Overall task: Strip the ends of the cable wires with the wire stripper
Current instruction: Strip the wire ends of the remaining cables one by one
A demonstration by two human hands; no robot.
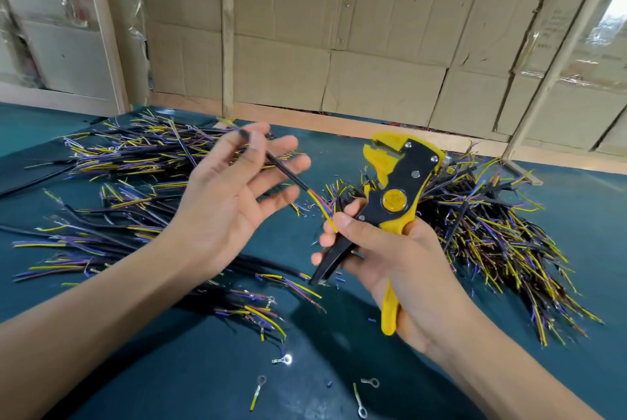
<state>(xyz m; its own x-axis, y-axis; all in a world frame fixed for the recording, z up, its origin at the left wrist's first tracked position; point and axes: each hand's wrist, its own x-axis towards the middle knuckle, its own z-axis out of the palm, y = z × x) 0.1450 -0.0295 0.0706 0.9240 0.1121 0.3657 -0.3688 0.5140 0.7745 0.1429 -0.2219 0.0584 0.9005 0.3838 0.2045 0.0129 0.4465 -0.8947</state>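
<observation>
My left hand (pixel 224 202) is raised palm up with fingers spread; its thumb and forefinger pinch a short black cable (pixel 288 175) near its far end. The cable slants down to the right, and its yellow, red and blue wire ends reach the thumb of my right hand (pixel 400 260). That hand grips the handles of a yellow and black wire stripper (pixel 403 175), jaws pointing up and away. The cable's wire ends lie beside the stripper, not in its jaws.
Heaps of cut black cables with coloured wire ends lie on the green table (pixel 203 368), one heap at the left (pixel 135 151) and one at the right (pixel 492 216). Loose ring terminals (pixel 283 359) and insulation bits lie near the front. A cardboard wall (pixel 339 46) stands behind.
</observation>
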